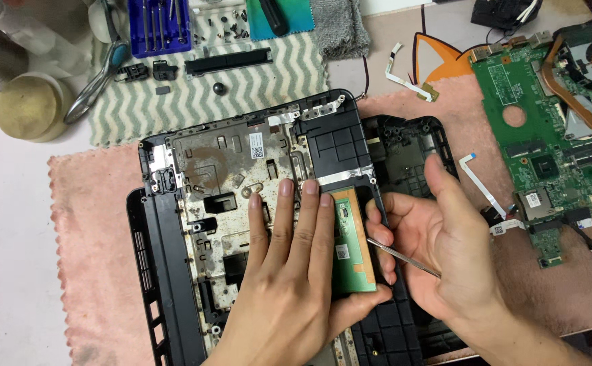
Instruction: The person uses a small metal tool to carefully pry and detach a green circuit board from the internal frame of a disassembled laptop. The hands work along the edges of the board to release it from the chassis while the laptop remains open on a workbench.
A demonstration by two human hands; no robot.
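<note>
The left hand (289,271) lies flat, fingers extended, on the laptop palmrest shell (241,203) at the centre of the worktop, steadying the green touchpad board (351,244), while the right hand (445,237) is closed around a thin metal pry tool (404,257) whose tip meets the board's right edge. Keep the tool shallow and lever gently along the edge, pressing the shell down evenly. Small white rectangular labels sit on the shell's upper plate (256,144) and on the touchpad board; another marks the green motherboard (553,149) at right.
</note>
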